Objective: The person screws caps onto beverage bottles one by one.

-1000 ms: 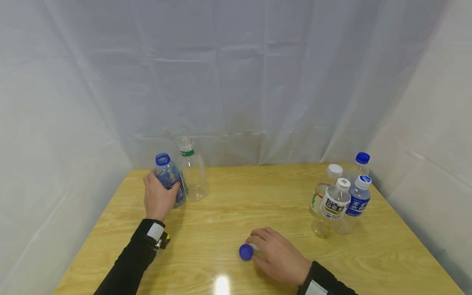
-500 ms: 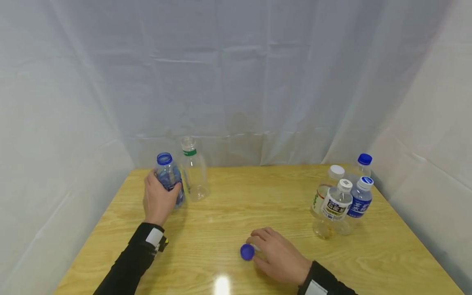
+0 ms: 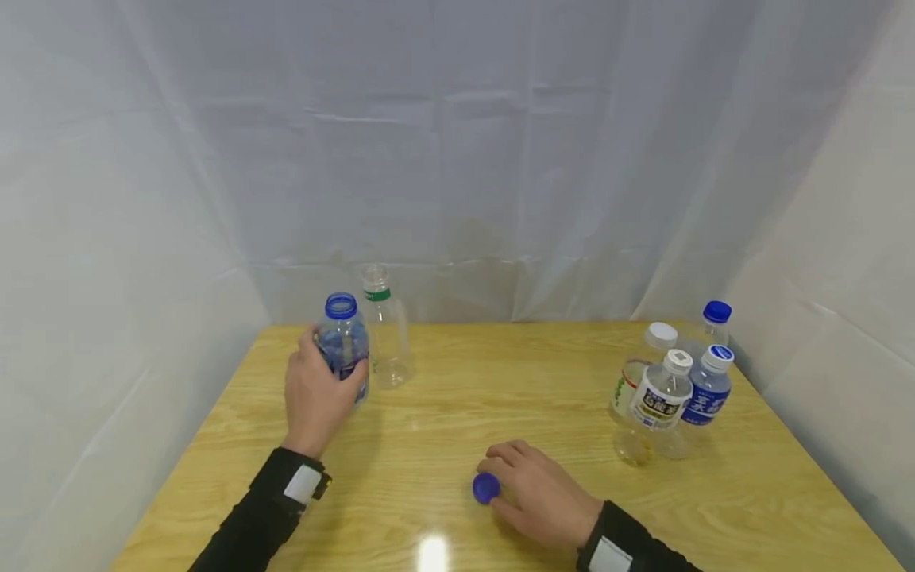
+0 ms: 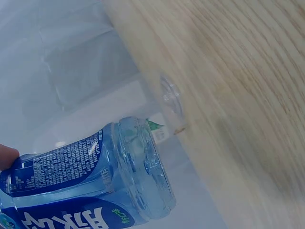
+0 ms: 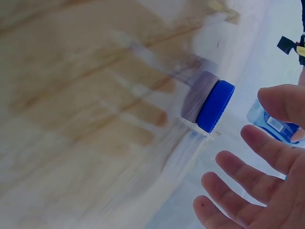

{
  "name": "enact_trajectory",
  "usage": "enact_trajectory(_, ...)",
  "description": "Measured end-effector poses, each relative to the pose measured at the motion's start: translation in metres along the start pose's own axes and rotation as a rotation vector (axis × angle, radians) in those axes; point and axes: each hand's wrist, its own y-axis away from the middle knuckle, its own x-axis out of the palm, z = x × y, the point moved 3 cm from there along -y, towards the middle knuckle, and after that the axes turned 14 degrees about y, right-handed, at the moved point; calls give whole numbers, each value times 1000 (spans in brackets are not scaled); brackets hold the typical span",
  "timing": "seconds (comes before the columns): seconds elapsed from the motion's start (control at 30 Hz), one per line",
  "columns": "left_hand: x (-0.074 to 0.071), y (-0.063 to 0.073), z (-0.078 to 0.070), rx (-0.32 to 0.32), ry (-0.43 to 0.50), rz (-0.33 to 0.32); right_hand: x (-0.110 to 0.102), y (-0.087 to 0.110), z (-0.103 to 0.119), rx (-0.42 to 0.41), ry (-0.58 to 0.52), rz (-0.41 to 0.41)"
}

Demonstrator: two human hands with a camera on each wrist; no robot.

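Observation:
At the left of the table my left hand [image 3: 318, 401] grips a blue plastic drink bottle [image 3: 349, 342] around its body. This bottle is upright and its blue-rimmed mouth has no cap. Its lower body and blue label [image 4: 62, 167] fill the left wrist view. Just behind it stands a clear bottle [image 3: 393, 342] with a green neck band, also uncapped. Low over the table near the front, my right hand [image 3: 539, 496] is beside a blue bottle cap [image 3: 486, 488]. In the right wrist view its fingers are spread and apart from the cap [image 5: 216, 106].
A group of several capped empty bottles [image 3: 659, 397] stands at the right side of the wooden table [image 3: 457, 397]. White sheeting [image 3: 457, 159] hangs behind the table and along both sides.
The left hand has carried the blue bottle slightly to the right. The head view has shifted a little. My right hand stays by the cap.

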Motion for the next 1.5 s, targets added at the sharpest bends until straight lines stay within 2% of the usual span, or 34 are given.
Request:
enact_trajectory(0.17,0,10,-17,93,24,3,-1,-6,1,-16,35,59)
enact_trajectory(0.33,0,20,-33,174,47,14,-1,-9,1,-53,80,60)
enact_trajectory(0.73,0,43,-57,267,103,51,-3,-10,3,-126,155,40)
enact_trajectory(1.0,3,50,-64,285,97,80,0,-12,4,-133,146,37)
enact_trajectory(1.2,1,52,-65,302,98,75,4,-14,5,-130,150,24)
enact_trajectory(1.5,2,58,-68,276,122,128,5,-12,7,-121,145,26)
